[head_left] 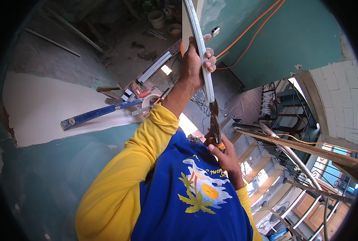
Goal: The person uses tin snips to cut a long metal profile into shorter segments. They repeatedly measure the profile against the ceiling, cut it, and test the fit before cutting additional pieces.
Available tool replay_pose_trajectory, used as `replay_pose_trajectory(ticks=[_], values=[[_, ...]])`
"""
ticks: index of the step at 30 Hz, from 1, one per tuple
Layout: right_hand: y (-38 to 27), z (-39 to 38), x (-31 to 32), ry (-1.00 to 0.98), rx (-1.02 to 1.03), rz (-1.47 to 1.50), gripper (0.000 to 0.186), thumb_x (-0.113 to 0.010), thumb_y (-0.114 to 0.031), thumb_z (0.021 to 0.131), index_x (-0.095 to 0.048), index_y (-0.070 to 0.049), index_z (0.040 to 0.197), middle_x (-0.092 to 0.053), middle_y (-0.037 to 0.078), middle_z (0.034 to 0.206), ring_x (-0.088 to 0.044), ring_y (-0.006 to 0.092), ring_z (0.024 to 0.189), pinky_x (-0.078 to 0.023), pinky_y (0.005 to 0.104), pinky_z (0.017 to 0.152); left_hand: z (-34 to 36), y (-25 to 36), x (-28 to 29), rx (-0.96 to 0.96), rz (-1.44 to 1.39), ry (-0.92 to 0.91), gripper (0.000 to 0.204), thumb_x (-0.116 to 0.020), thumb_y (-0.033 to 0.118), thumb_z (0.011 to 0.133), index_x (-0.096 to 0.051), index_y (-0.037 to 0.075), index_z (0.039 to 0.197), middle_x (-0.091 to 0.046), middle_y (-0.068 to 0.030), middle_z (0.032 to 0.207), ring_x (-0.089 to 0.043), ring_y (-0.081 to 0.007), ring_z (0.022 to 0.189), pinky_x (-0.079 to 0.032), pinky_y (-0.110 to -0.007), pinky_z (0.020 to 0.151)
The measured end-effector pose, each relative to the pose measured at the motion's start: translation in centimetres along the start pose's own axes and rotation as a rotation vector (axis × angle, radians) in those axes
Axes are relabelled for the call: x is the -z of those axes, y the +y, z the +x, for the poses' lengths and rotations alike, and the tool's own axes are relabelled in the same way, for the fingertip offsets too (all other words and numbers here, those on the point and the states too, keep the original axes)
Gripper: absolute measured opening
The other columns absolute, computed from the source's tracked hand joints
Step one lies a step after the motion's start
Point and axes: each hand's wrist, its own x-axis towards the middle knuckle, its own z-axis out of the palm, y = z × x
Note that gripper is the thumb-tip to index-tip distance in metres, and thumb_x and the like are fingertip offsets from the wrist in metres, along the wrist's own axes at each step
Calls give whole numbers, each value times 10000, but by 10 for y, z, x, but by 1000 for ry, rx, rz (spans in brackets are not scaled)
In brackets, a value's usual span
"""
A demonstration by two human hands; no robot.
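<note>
A long, thin galvanized metal channel [207, 86] runs upright through the middle, its upper end beyond the picture's top edge. My left hand [194, 64] is closed around it, with the fingertips showing on its right side. Lower down, my right hand [226, 157] is wrapped round the orange handles of dark metal snips [215, 122]. The snips point up, and their jaws meet the channel's lower end. Whether the blades are closed on the metal cannot be made out.
To the left lie a blue spirit level [100, 114], a red power tool [138, 90] and a whitish bucket [150, 100]. Metal channels [157, 66] rest beyond. An orange cable [249, 30] crosses the green wall. Stairs [259, 164] and wooden beams [303, 146] are at right.
</note>
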Motion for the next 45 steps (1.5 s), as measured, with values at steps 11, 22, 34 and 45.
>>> replay_pose_trajectory(ticks=[11, 22, 34, 45], values=[[9, 5, 5, -34, -9, 156, 516, -761, -260, 981, -604, -19, 1409, -674, 54, 1190, -602, 157, 1131, -460, 341, 1042, 3, -14, 11, 70, -167, 208, 416, -494, 449, 1121, -563, 101, 1337, -464, 40, 816, -444, -49, 578, -433, -209, 494], [1, 2, 9, -33, -28, 108, 466, -752, -259, 992, -625, -15, 1367, -673, 42, 1155, -591, 141, 1104, -451, 321, 1019, 4, -5, 6, -22, -14, 100, 519, -474, 516, 1125, -551, 101, 1426, -442, 41, 808, -435, -47, 566, -437, -214, 496], [2, 5, 13, 8, -88, -16, 425, -773, -254, 984, -645, -6, 1304, -632, 8, 1067, -556, 125, 1024, -467, 308, 936, 0, -4, -1, -67, 123, 58, 557, -403, 545, 1141, -536, 96, 1442, -429, 34, 787, -438, -57, 555, -430, -233, 513], [2, 4, 17, 11, -103, -76, 454, -783, -262, 974, -646, 6, 1315, -630, 41, 1098, -561, 145, 1041, -470, 326, 952, -2, -5, -4, -76, 153, 94, 522, -372, 515, 1156, -546, 99, 1419, -427, 29, 783, -425, -62, 544, -412, -233, 507]])
